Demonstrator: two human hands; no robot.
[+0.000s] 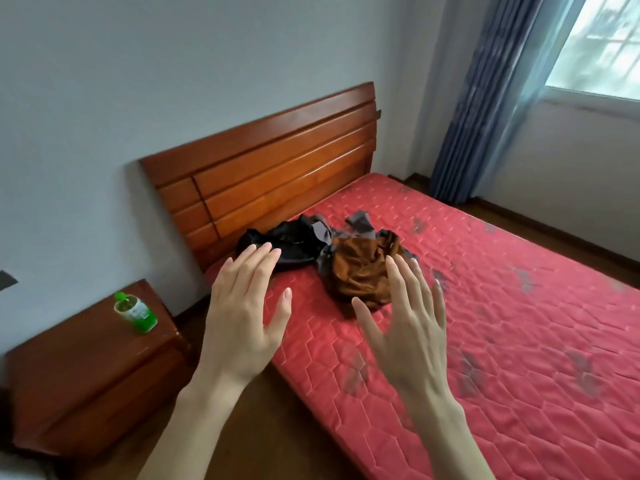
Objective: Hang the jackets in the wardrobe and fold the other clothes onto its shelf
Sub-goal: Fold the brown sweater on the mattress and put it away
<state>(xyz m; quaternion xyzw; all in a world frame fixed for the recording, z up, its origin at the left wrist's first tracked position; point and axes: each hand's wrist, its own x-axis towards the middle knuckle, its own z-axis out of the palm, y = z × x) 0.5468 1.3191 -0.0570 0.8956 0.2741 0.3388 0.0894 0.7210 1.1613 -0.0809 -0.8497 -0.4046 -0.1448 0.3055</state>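
A small heap of clothes lies on the red quilted mattress [502, 323] near the wooden headboard. In it are a black garment [294, 242], a rust-brown garment [360, 268] and a grey one [360, 221] behind them. My left hand [242, 317] is raised in front of the black garment, fingers straight and spread, holding nothing. My right hand [405, 323] is held up just in front of the brown garment, also spread and empty. Neither hand touches the clothes. No wardrobe is in view.
The wooden headboard [273, 164] stands against the grey wall. A wooden nightstand [90, 368] at the left carries a green bottle [135, 312]. Blue curtains [485, 98] hang beside a window at the far right. Wooden floor runs between the nightstand and the bed.
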